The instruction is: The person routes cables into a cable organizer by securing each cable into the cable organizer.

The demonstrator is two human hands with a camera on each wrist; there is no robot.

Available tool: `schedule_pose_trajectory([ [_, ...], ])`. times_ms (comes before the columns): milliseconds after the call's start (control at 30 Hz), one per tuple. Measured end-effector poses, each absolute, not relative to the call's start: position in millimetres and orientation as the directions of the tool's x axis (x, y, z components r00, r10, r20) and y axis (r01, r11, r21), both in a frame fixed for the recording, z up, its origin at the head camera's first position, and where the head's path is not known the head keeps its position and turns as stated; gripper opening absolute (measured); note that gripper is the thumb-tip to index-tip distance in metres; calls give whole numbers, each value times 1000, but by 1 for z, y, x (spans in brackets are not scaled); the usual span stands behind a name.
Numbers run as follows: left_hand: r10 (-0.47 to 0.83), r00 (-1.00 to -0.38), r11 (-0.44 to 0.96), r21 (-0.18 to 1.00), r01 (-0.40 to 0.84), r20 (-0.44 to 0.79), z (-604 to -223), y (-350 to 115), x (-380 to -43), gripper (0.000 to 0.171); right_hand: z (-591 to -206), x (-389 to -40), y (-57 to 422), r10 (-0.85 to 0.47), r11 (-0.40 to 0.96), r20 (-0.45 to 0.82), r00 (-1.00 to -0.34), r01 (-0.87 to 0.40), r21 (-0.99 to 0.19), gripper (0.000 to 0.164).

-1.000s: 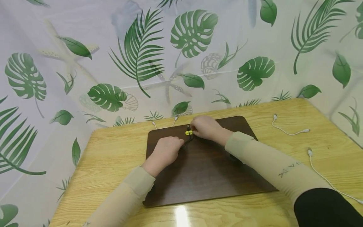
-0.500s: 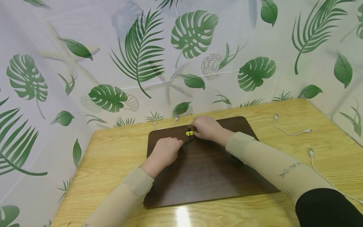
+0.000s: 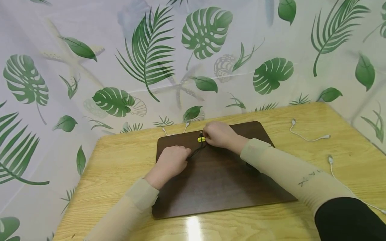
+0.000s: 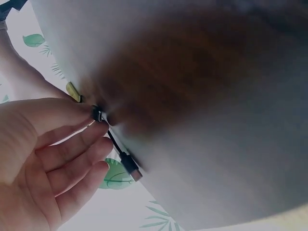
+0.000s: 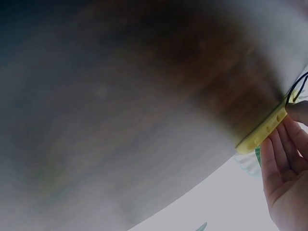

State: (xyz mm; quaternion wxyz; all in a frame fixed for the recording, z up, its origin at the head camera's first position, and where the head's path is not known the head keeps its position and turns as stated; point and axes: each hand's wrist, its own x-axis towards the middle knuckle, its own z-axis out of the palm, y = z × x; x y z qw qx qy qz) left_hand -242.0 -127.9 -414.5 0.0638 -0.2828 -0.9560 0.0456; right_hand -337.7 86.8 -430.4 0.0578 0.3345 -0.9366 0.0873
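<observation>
Nearby: board's (image 3: pixel 226 184) far edge | left hand (image 3: pixel 171 162) pinches cable (image 4: pixel 96 113) | right hand (image 3: pixel 218 134), yellow strip (image 5: pixel 264 130)

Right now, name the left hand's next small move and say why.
Probably, the left hand should pass the black cable around the yellow piece: it pinches the cable, the right hand holds the yellow piece, and the cable already crosses that piece, with a length running between the hands.

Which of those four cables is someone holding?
The black USB cable, one end pinched in the left hand; the three white cables lie on the wooden table.
</observation>
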Motion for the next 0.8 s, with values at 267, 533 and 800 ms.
schedule_pose_trajectory([
  [267,522,-851,850,-123,512,67,-415,-134,-243,20,-430,-336,88,-624,756,175,-762,-645,-116,10],
  [533,521,-849,851,-125,510,88,-415,-142,-245,15,-429,-333,88,-638,741,206,-742,-665,-98,13],
  [800,512,-854,857,-117,502,89,-415,-149,-250,14,-428,-332,88,-653,732,198,-731,-677,-82,21],
])
